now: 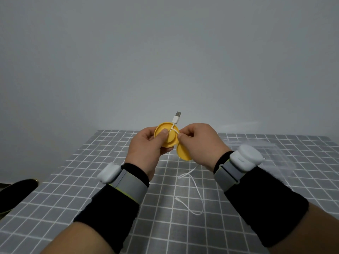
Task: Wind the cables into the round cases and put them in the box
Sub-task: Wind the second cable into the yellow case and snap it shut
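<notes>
I hold an open yellow round case (pixel 171 139) above the table, its second half (pixel 182 152) hanging down to the right. My left hand (pixel 146 149) grips the case, thumb pressed on its inner disc. My right hand (pixel 199 143) pinches the white cable (pixel 200 197) where it crosses the case. The cable's USB plug (pixel 177 117) sticks up above the case. Its loose end trails down onto the table in a loop between my forearms.
The table (pixel 73 180) carries a grey cloth with a white grid. A clear plastic box (pixel 275 153) lies at the right, behind my right wrist. A dark round object (pixel 16 191) sits off the table's left edge. A plain grey wall stands behind.
</notes>
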Motion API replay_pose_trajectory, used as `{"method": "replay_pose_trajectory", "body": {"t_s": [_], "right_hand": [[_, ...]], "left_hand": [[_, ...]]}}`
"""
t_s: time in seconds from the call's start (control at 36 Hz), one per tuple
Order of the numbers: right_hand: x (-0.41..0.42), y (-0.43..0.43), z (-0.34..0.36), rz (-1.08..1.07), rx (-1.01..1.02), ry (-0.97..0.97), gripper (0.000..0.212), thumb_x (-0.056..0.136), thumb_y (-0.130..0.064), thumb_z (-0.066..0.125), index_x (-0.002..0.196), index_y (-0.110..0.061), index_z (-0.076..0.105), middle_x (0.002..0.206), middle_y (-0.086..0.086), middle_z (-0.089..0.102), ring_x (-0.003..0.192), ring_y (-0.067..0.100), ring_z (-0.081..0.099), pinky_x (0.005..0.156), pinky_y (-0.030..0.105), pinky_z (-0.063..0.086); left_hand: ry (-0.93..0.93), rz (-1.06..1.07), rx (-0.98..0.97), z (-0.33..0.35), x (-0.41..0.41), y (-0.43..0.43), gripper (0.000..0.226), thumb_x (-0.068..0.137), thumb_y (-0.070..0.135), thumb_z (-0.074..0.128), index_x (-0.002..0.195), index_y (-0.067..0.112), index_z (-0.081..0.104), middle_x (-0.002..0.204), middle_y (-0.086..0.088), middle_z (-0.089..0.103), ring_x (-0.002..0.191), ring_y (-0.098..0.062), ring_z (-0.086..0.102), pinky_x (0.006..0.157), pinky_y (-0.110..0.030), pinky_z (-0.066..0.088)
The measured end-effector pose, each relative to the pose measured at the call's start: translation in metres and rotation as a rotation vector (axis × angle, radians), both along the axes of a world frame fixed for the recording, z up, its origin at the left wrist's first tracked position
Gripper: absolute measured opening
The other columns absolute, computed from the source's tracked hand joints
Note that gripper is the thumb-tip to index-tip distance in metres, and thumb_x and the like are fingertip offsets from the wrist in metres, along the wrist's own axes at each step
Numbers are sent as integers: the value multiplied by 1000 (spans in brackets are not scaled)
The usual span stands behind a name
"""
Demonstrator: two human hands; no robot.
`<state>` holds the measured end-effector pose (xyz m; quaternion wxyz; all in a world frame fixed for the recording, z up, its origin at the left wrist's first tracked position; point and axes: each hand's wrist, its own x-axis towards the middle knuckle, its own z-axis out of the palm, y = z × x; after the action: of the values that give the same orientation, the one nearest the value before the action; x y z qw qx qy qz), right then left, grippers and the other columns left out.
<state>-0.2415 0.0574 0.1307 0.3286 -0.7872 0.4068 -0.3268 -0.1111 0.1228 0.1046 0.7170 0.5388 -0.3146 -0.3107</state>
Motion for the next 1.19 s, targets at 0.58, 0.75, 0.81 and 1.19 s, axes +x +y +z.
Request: {"method": "replay_pose_trajectory", "body": {"t_s": [0.58,0.75,0.81,1.19], "right_hand": [[-15,-13,17,57,-265,297,24,91,-45,63,110,-30,62,108,-5,53,94,17,57,80,29,43],[-12,-1,-1,-66,-460,177,26,93,-42,62,113,-27,54,115,0,37,74,22,57,75,34,52],[-11,1,-5,-74,-502,146,19,95,-41,60,101,-23,56,109,0,40,70,24,56,71,37,53],[13,7,-38,-5,277,-345,21,92,-46,63,96,-25,66,64,-1,63,53,10,55,57,31,45]], "left_hand": [[-576,-149,288,22,22,9,16,89,18,72,88,3,68,83,-18,74,71,-32,73,69,-43,63],[-443,-25,205,17,15,3,6,90,16,71,89,10,70,84,-14,74,73,-29,73,69,-45,63],[-420,6,187,17,13,2,6,90,16,70,90,10,69,85,-15,73,73,-28,73,68,-42,63],[-83,56,29,3,-1,-6,12,95,18,65,91,6,65,80,-8,69,71,-19,67,71,-36,60]]}}
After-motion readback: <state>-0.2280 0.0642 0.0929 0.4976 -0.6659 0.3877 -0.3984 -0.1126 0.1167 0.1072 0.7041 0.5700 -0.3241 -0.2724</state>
